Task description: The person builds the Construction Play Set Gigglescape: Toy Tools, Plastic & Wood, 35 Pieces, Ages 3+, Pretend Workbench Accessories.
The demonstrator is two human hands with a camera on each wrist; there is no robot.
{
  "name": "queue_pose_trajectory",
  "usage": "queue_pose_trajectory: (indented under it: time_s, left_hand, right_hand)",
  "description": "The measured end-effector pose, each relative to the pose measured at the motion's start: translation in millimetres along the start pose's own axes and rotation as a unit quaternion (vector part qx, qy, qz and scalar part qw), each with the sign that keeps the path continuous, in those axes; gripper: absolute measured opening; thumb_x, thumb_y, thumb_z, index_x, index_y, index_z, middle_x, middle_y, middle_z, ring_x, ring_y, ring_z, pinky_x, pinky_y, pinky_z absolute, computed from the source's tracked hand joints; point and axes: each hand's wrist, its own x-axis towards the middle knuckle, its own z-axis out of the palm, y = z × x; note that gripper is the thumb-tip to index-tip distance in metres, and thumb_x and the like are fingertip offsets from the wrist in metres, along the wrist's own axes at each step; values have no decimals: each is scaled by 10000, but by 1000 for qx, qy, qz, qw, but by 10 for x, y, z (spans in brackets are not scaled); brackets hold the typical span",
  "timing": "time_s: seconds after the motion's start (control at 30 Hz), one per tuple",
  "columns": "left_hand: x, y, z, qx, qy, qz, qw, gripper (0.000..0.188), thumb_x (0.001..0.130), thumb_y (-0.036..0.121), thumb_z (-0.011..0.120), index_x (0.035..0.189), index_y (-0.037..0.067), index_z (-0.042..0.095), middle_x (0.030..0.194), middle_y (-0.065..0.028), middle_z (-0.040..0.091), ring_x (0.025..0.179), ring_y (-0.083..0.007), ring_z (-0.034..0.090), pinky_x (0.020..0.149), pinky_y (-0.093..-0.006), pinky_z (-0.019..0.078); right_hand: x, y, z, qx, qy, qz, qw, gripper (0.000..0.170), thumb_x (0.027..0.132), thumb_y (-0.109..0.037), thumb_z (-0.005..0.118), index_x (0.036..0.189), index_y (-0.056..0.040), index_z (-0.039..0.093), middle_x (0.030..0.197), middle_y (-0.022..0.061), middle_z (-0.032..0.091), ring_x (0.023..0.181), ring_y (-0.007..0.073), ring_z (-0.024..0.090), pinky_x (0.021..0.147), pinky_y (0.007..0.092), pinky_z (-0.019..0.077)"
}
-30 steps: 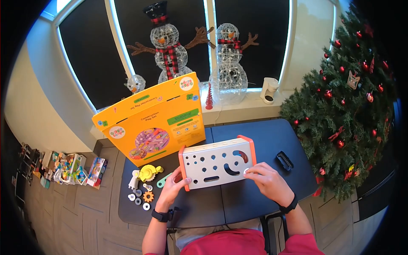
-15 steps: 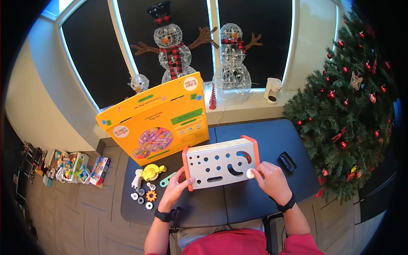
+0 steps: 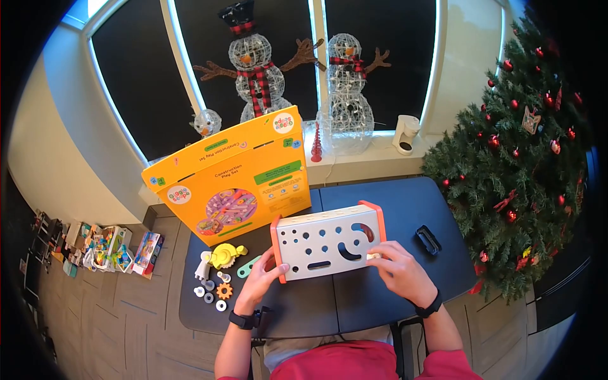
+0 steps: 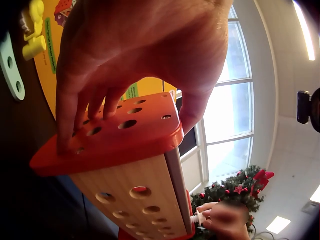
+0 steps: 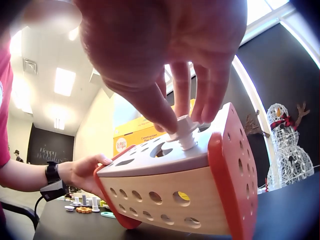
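White bolt [image 5: 186,131] is pinched in the fingers of the right hand [image 3: 406,273], at the four o'clock corner of the box [image 3: 332,241]; the left hand [image 3: 258,283] grips the box at eight o'clock.

Yellow box [image 3: 244,180], far left: front reads "Construction Play Set", upright; round white logo [image 3: 179,194] at its left, "Giggle Scape". Top flap [image 3: 190,163] repeats both upside down — logo there at the right end. Green label [image 3: 277,173] on the front, right side: print too small to read; likewise the small badges [image 3: 292,144] above it. Right wrist view, dark far wall [image 5: 42,137], left — "Happy" in pale letters, line beneath blurred
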Motion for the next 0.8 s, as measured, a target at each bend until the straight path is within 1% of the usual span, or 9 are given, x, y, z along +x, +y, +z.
queue_pose_trajectory:
  time_s: [0.07,0.17,0.23,0.33,0.43,0.57,0.67,0.77,0.8]
  left_hand:
    - [1,2,-6,5,3,8,1000,679,870,207,761,1439,-40,487,1303,-140,638,1182,-196,603,1043,-339,458]
    - [-11,23,-22,6,-10,-19,1000,753,874,204,776,1506,-31,441,1404,-157,588,1312,-228,540,1129,-370,399]
    - [-4,11,-24,-3,-12,-22,1000,756,874,204,780,1508,-27,439,1407,-154,583,1320,-228,533,1133,-371,394]
    - [-10,-6,3,3,2,4,1000,690,870,215,765,1444,-42,479,1303,-145,640,1198,-198,593,1055,-340,447]
    - [-8,-20,3,-4,0,1,1000,696,870,218,766,1446,-43,475,1301,-145,641,1197,-199,594,1055,-340,447]
    - [-8,-15,-5,4,-2,7,1000,689,872,218,764,1442,-43,478,1299,-144,641,1196,-198,593,1055,-341,447]
    - [0,-13,-29,4,-13,-15,1000,758,883,201,773,1516,-26,424,1415,-158,581,1327,-230,529,1139,-377,388]
    - [7,-8,-23,-3,-19,-15,1000,756,887,199,769,1518,-28,419,1415,-162,581,1327,-232,529,1139,-378,387]
    - [7,-15,-24,-5,-17,-17,1000,755,888,199,768,1517,-29,419,1413,-163,582,1326,-232,529,1138,-378,388]
  right_hand:
    - [-7,4,13,-4,-5,6,1000,195,799,17,750,980,-45,716,1046,92,680,995,315,657,852,387,559]
    - [4,-27,28,-18,19,40,999,182,806,-50,796,973,-35,725,991,98,670,921,296,669,784,377,564]
    - [6,-52,21,-5,6,129,992,171,847,-124,798,937,-19,697,910,107,630,804,278,684,708,392,558]
    - [1,-5,79,3,26,148,989,197,861,-158,800,865,-10,670,814,104,602,653,292,658,615,393,535]
    - [11,7,96,-30,36,147,988,274,872,-197,801,769,-6,633,740,104,604,587,311,632,555,396,508]
    - [-14,53,131,-62,39,161,984,320,881,-207,792,707,-5,614,680,113,599,567,327,611,533,408,488]
    - [-30,76,107,-82,49,146,985,341,890,-193,779,671,0,603,643,123,591,527,336,585,513,419,473]
    - [12,-2,-14,-40,33,204,978,239,884,-132,757,731,-4,626,734,119,622,609,325,604,571,414,489]
    - [43,-20,-38,-21,41,134,990,146,870,-86,743,792,-6,649,813,113,643,701,315,623,634,404,511]
